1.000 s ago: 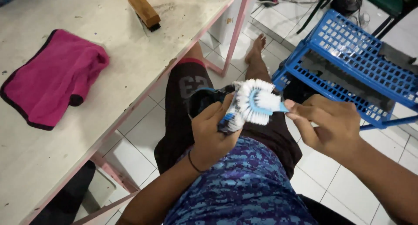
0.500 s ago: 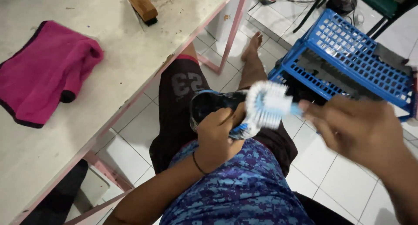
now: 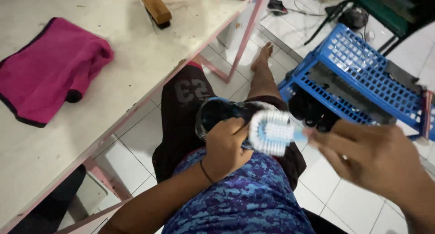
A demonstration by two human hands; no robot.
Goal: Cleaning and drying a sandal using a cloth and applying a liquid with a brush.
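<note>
I am in the scrubbing step. My left hand (image 3: 226, 145) is wrapped around a dark shoe (image 3: 222, 114) held over my lap, fingers curled tight on its side and the thumb pressing near the sole edge. My right hand (image 3: 376, 159) holds a brush (image 3: 272, 133) by its pale blue handle, fingers closed together on it, though motion blur hides exactly how they sit. The white bristles are at the shoe's near end, just beside my left thumb; I cannot tell whether they touch the shoe or only hover against it.

The table (image 3: 113, 93) stands to my left with a pink cloth (image 3: 50, 66) and a wooden block (image 3: 155, 7) on it, well apart from the work. A blue crate (image 3: 362, 62) lies tilted on the tiled floor to my right, with dark things inside.

As I judge it, the next move calls for a firm left grip while the brush strokes along the shoe, bristles kept clear of my thumb, and a turn of the shoe to reach unbrushed parts.
</note>
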